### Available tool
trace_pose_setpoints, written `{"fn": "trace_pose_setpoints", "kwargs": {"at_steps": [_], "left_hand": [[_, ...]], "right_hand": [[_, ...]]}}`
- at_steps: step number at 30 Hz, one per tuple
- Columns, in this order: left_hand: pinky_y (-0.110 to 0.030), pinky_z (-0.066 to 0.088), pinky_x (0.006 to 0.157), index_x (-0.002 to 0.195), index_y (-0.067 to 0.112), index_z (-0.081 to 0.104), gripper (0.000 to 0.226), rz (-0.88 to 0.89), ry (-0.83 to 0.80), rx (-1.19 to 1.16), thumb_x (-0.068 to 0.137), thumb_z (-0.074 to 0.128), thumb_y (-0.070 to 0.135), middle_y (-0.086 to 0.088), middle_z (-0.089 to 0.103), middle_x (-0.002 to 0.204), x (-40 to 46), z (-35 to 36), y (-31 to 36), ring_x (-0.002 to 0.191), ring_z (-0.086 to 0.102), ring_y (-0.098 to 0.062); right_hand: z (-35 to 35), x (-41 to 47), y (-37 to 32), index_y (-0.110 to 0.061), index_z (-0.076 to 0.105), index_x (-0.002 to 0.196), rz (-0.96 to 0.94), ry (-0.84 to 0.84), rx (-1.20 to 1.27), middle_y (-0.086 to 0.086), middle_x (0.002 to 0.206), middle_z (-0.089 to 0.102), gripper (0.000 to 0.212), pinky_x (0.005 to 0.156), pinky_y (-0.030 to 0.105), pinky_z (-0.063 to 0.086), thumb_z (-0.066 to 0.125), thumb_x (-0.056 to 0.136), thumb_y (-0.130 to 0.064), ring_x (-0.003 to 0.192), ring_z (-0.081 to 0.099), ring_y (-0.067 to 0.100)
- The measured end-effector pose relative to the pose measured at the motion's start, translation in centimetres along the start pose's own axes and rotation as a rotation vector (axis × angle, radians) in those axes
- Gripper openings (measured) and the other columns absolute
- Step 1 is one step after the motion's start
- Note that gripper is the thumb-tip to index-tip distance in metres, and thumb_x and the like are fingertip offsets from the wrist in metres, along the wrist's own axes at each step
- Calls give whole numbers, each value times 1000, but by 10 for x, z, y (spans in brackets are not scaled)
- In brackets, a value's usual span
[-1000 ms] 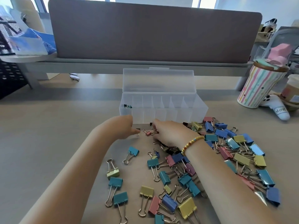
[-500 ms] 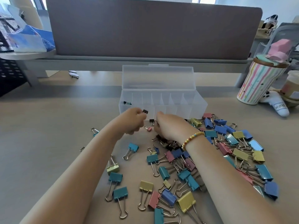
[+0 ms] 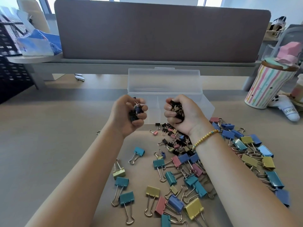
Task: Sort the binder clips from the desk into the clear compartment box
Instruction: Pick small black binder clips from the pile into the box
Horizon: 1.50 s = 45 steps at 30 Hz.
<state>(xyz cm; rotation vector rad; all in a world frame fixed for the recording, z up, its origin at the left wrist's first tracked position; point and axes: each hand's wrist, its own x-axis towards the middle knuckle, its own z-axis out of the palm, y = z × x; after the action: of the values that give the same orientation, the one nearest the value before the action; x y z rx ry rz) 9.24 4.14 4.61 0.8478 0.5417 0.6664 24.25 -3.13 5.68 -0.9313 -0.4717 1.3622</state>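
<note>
- My left hand (image 3: 129,112) is curled round a few small dark binder clips (image 3: 136,108), wire handles poking up between the fingers; my right hand (image 3: 178,112) is fisted round a fuller bunch of black mini clips (image 3: 176,108).
- The clear compartment box (image 3: 207,107) lies straight ahead of both fists, just beyond the knuckles, lid standing open at its far side. Its long axis runs left to right across my reach, so the cells line up side by side in front of the grips.
- Both hands look about equally near the front wall. Which cell sits under which fist I cannot tell; the dividers are faint through the plastic.
- I judge the next move is a short push forward over the wall and a release, and loose clips could spill on the near side if I let go early.
- Below and behind my right wrist, more small black and pink clips (image 3: 173,141) are strewn on the desk (image 3: 49,145), then the larger coloured clips (image 3: 193,181) spread nearer to me and off to the right.
- Further right of the grips stands a striped cup (image 3: 268,86); a grey partition (image 3: 162,31) closes the far side.
</note>
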Motion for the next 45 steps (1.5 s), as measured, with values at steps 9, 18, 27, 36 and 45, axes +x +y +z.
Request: {"fn": "trace_pose_setpoints", "kwargs": {"at_steps": [9,18,27,36,45], "left_hand": [[-13,12,24,61,19,37,36,153,305,-128,94,26,21,8,34,37,38,-4,45,26,25,-4],[-16,12,29,60,19,36,32,262,470,-224,91,28,17,6,35,49,65,-14,58,29,22,-6],[-17,15,34,61,16,34,32,360,574,-42,91,26,13,2,34,56,76,-12,62,40,24,-10],[-20,29,40,68,13,40,27,356,537,253,91,25,11,-1,42,62,96,-9,47,50,34,-14],[-24,41,61,83,14,51,22,426,488,592,93,31,9,2,53,74,100,-9,37,71,50,-12]], "right_hand": [[55,61,-4,-9,44,72,-96,200,30,1,59,38,25,28,14,18,26,89,-5,38,33,7],[76,119,22,-12,40,65,-65,341,-169,3,55,37,28,41,21,26,28,90,-6,46,32,14],[89,113,25,-17,38,68,-35,274,-408,3,64,35,23,60,26,33,36,89,-8,62,34,17],[64,119,18,-13,54,86,-169,352,-188,1,75,56,25,90,33,37,31,95,-12,84,54,17],[52,115,16,-11,54,104,-226,355,-114,0,80,59,22,92,33,36,34,96,-13,89,56,16]]}}
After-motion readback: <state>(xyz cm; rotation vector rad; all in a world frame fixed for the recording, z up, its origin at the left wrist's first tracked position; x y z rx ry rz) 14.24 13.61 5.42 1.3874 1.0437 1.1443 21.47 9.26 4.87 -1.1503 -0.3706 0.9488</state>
